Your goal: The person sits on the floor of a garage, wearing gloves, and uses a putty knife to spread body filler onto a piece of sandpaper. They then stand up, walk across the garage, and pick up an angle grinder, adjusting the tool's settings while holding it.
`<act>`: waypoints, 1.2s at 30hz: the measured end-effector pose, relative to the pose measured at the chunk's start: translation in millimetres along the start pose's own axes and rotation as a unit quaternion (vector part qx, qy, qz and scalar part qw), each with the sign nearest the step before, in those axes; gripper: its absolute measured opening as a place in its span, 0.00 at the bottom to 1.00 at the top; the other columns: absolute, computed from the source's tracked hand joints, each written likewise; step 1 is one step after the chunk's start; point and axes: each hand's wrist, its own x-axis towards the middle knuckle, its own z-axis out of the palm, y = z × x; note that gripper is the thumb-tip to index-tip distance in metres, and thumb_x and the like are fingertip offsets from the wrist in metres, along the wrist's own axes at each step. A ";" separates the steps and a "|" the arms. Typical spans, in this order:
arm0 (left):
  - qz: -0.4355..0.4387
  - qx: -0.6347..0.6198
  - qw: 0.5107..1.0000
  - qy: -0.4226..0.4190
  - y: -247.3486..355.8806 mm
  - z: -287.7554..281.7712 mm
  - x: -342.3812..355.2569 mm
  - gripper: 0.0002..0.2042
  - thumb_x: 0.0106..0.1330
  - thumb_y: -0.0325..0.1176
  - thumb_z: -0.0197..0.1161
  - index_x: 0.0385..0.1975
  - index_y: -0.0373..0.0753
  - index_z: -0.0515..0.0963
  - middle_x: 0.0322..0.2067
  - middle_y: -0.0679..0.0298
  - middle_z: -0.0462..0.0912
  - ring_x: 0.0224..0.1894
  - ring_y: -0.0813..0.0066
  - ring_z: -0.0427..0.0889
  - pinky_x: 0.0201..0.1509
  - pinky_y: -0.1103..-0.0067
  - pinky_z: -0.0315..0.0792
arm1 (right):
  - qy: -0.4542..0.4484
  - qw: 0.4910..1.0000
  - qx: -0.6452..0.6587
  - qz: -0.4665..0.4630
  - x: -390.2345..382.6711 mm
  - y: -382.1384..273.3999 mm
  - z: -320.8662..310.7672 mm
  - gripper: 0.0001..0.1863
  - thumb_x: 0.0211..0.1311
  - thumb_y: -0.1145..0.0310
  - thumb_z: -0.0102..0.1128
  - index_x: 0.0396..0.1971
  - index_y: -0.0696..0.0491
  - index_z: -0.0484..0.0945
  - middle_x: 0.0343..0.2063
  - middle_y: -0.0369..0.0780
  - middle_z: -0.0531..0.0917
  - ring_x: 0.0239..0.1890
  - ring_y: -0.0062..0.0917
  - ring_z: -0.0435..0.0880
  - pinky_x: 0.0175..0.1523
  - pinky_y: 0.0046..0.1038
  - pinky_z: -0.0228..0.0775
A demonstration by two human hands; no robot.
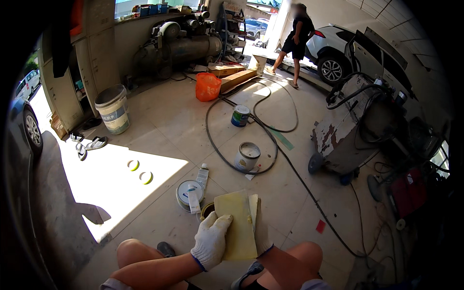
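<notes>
At the near centre, a flat yellow sheet [239,229] is in your grasp, its long axis running near to far. Your gloved left hand [211,241] grips its left edge, thumb over the face, other fingers mostly hidden. Your right hand [263,237] is at the right edge, largely behind the sheet; I cannot tell how its fingers are set. A pale strip [253,207] shows at the far right edge. Just beyond your left hand, the nearer one, sits a gold-rimmed round container [207,209]; farther left, a lidded can [181,194] bears a white tube [194,199].
</notes>
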 end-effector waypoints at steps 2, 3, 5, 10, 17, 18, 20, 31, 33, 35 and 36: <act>-0.013 -0.029 0.999 0.010 7.4 1.1 0.2 0.14 0.76 0.37 0.60 0.52 0.33 0.77 0.41 0.61 0.83 0.40 0.74 0.82 0.45 0.75 0.81 | -0.018 1.000 0.014 -0.003 -3.2 11.8 -3.6 0.44 0.80 0.30 0.33 0.64 0.59 0.74 0.53 0.46 0.85 0.53 0.32 0.88 0.57 0.33 0.85; -0.019 -0.056 0.998 0.012 12.7 4.0 -1.9 0.15 0.76 0.37 0.59 0.52 0.33 0.77 0.41 0.60 0.83 0.39 0.73 0.82 0.45 0.74 0.81 | -0.023 1.000 0.001 -0.008 -3.4 16.5 -8.7 0.44 0.80 0.30 0.33 0.64 0.59 0.74 0.52 0.46 0.85 0.53 0.31 0.88 0.57 0.33 0.85; -0.013 -0.092 0.996 0.013 21.1 3.7 1.4 0.15 0.77 0.37 0.58 0.54 0.33 0.77 0.42 0.59 0.83 0.39 0.71 0.84 0.44 0.72 0.83 | -0.024 0.998 -0.060 -0.026 -3.0 25.1 -15.0 0.42 0.82 0.32 0.34 0.62 0.60 0.76 0.50 0.44 0.86 0.51 0.29 0.89 0.55 0.32 0.85; 0.023 -0.129 0.991 -0.040 55.8 -18.5 17.0 0.16 0.77 0.35 0.59 0.57 0.31 0.76 0.45 0.55 0.84 0.42 0.66 0.88 0.46 0.67 0.88 | -0.041 0.969 -0.244 0.008 0.9 14.1 -22.1 0.36 0.84 0.40 0.39 0.55 0.61 0.80 0.34 0.38 0.84 0.30 0.20 0.82 0.32 0.24 0.75; -0.049 0.045 0.986 -0.152 65.3 -36.1 30.8 0.19 0.76 0.38 0.63 0.59 0.31 0.76 0.46 0.56 0.86 0.42 0.71 0.88 0.47 0.74 0.86 | -0.230 0.956 -0.033 0.180 6.6 -23.4 -58.6 0.29 0.84 0.46 0.47 0.47 0.60 0.81 0.16 0.32 0.71 0.14 0.16 0.64 0.18 0.22 0.52; -0.059 0.056 0.984 -0.158 64.4 -37.7 29.5 0.20 0.76 0.39 0.63 0.59 0.31 0.76 0.46 0.57 0.86 0.42 0.72 0.88 0.47 0.75 0.85 | -0.174 0.964 -0.095 0.177 9.2 -21.2 -55.6 0.29 0.84 0.46 0.47 0.46 0.60 0.81 0.16 0.32 0.71 0.14 0.15 0.64 0.18 0.22 0.52; -0.043 0.067 0.985 -0.153 66.9 -40.3 25.8 0.21 0.76 0.39 0.63 0.60 0.30 0.75 0.46 0.56 0.86 0.43 0.72 0.88 0.47 0.76 0.85 | -0.057 0.961 -0.215 0.167 13.5 -19.7 -47.0 0.28 0.84 0.46 0.47 0.44 0.59 0.81 0.16 0.32 0.72 0.14 0.15 0.64 0.19 0.22 0.53; -0.038 -0.022 0.993 -0.108 57.9 -37.8 18.3 0.19 0.75 0.37 0.63 0.59 0.31 0.75 0.47 0.55 0.85 0.43 0.69 0.88 0.47 0.72 0.87 | 0.054 0.985 -0.138 0.091 13.5 -20.9 -25.5 0.23 0.84 0.49 0.49 0.47 0.55 0.83 0.22 0.33 0.79 0.17 0.15 0.71 0.23 0.20 0.67; -0.048 -0.062 0.994 -0.076 49.7 -35.6 15.8 0.19 0.75 0.37 0.63 0.58 0.31 0.75 0.46 0.55 0.85 0.43 0.67 0.88 0.46 0.70 0.88 | 0.168 0.984 -0.062 0.013 14.3 -25.5 0.2 0.24 0.84 0.48 0.48 0.48 0.55 0.82 0.22 0.32 0.78 0.16 0.15 0.70 0.23 0.20 0.67; -0.060 -0.074 0.992 -0.076 40.7 -24.9 15.9 0.18 0.75 0.37 0.63 0.57 0.31 0.76 0.46 0.55 0.85 0.41 0.66 0.88 0.44 0.68 0.89 | 0.063 0.997 -0.037 -0.039 23.1 -22.1 -40.2 0.31 0.83 0.41 0.46 0.51 0.58 0.80 0.23 0.34 0.79 0.21 0.19 0.76 0.26 0.22 0.71; -0.068 -0.071 0.992 -0.079 36.2 -18.7 14.2 0.18 0.75 0.37 0.63 0.57 0.32 0.76 0.45 0.56 0.85 0.41 0.66 0.88 0.44 0.68 0.89 | 0.013 0.999 -0.016 -0.048 23.0 -20.2 -50.7 0.32 0.83 0.40 0.45 0.52 0.57 0.80 0.27 0.34 0.80 0.24 0.18 0.76 0.29 0.22 0.72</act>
